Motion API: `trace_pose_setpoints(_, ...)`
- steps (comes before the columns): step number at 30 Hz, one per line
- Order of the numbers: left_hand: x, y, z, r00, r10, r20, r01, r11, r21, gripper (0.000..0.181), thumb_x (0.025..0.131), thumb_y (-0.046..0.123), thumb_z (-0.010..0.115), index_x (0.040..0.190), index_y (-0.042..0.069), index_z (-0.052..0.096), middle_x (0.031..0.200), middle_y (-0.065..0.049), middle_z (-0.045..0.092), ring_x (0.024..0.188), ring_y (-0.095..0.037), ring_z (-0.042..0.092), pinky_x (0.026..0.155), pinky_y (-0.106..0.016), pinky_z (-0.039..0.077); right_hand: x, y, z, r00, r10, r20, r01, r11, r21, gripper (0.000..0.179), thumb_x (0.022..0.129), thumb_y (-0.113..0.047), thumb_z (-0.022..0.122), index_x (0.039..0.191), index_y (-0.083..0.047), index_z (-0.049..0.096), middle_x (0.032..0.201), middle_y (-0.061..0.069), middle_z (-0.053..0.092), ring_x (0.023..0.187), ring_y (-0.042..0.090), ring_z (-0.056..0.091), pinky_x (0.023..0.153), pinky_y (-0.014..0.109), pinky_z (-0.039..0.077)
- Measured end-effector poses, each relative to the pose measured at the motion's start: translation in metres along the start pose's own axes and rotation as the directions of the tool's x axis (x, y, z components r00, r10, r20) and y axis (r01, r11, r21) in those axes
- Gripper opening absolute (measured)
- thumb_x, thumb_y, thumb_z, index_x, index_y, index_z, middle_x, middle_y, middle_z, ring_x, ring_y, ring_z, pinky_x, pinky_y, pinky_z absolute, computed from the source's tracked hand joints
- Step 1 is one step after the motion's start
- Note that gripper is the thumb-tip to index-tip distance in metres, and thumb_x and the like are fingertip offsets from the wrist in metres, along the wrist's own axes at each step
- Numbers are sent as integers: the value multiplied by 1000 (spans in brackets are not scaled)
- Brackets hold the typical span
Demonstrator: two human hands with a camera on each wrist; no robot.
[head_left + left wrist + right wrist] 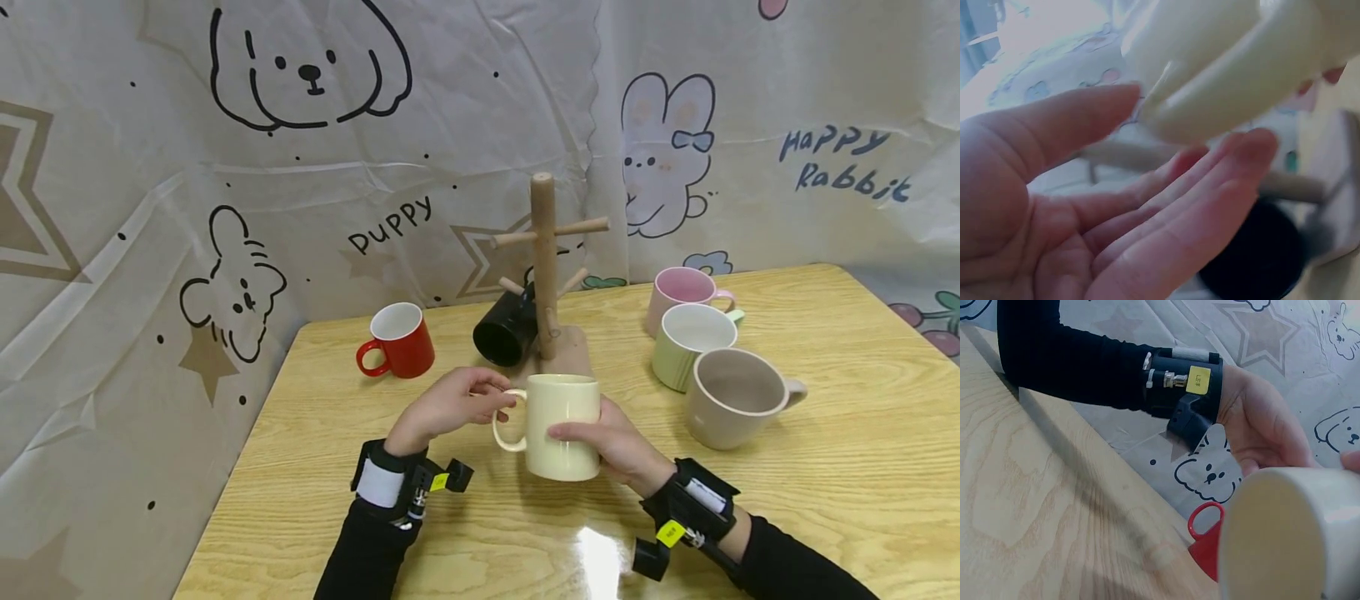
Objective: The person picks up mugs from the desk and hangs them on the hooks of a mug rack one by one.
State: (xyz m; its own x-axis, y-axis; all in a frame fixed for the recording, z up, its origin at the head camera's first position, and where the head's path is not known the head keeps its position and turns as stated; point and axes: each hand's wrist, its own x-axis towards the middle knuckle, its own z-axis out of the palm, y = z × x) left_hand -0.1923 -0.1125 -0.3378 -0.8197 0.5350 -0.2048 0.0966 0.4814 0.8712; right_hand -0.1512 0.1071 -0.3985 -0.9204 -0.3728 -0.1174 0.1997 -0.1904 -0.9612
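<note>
Tabletop (600,560) glare, left wrist view — blurred

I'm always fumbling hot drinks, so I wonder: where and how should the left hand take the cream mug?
Probably by the handle, coming from the person's left. The cream mug is held roughly upright, its looped handle pointing left, toward the left hand. The right hand grips the body from the opposite side, so hooking the loop should avoid crowding those fingers.

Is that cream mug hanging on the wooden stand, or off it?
Off: in the head view, the right hand grips the cream mug in front of the wooden stand, with no peg through its handle.
</note>
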Motion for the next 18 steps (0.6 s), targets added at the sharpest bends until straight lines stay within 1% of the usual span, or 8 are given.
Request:
trace_pose_setpoints(3, -10, 1, -12, 995, 33, -98, -37, 999, -37, 33, 93, 20, 54, 118, -1, 54, 111, -22, 63, 93, -26, 66, 83, -36, 53, -2, -3, 1, 998, -53, -28, 54, 998, 41, 64, 78, -7, 66, 129, 3, 29, 105, 5, 55, 94, 17, 60, 82, 36, 50)
trace_pose_setpoints(5, -17, 1, -22, 988, 50, -145, -60, 996, -66, 36, 94, 20, 52, 122, -1, 51, 116, -23, 60, 96, -28, 66, 85, -38, 52, -4, -4, 3, 994, -99, -56, 103, 992, 73, 60, 78, -6, 65, 128, 0, 31, 106, 3, 55, 95, 15, 60, 83, 36, 50)
trace_pose_setpoints(7, -24, 0, -31, 982, 59, -177, -75, 993, -88, 37, 95, 21, 50, 124, -2, 49, 118, -24, 59, 97, -28, 66, 87, -38, 51, -5, -5, 4, 983, -146, -108, 158, 982, 106, 53, 80, -5, 63, 124, -3, 35, 105, 0, 56, 95, 13, 60, 83, 34, 50)
trace_pose_setpoints(9, -29, -2, -40, 977, 71, -202, -94, 990, -103, 41, 96, 24, 48, 126, -3, 46, 120, -26, 57, 96, -27, 66, 88, -39, 50, -6, -5, 5, 966, -192, -173, 216, 967, 135, 45, 81, -4, 60, 121, -8, 38, 104, -2, 56, 95, 11, 59, 83, 31, 50)
trace_pose_setpoints(11, -33, -4, -48, 971, 76, -228, -104, 988, -112, 44, 96, 28, 47, 127, -3, 45, 120, -25, 57, 94, -24, 67, 88, -39, 50, -5, -4, 6, 941, -237, -242, 279, 946, 162, 39, 82, -2, 56, 117, -11, 41, 103, -3, 56, 95, 10, 59, 83, 29, 50)
trace_pose_setpoints(13, -37, -6, -55, 964, 75, -254, -108, 987, -118, 45, 97, 31, 45, 127, -3, 46, 120, -24, 57, 93, -21, 67, 88, -39, 50, -3, -3, 6, 915, -256, -312, 323, 928, 186, 34, 83, -1, 55, 113, -13, 43, 101, -4, 57, 93, 8, 59, 82, 26, 50)
trace_pose_setpoints(15, -41, -8, -59, 959, 74, -272, -110, 987, -121, 46, 98, 33, 43, 126, -3, 47, 120, -23, 58, 91, -16, 67, 87, -38, 51, 0, 0, 4, 894, -261, -364, 347, 917, 196, 32, 84, -1, 54, 111, -14, 45, 100, -6, 57, 92, 7, 59, 81, 25, 50)
trace_pose_setpoints(18, -47, -9, -63, 955, 70, -289, -113, 985, -133, 46, 98, 35, 39, 124, -2, 49, 119, -23, 58, 89, -11, 67, 84, -33, 52, 4, 3, 2, 877, -257, -407, 360, 911, 200, 29, 84, -2, 53, 109, -16, 46, 98, -6, 58, 91, 7, 59, 80, 25, 50)
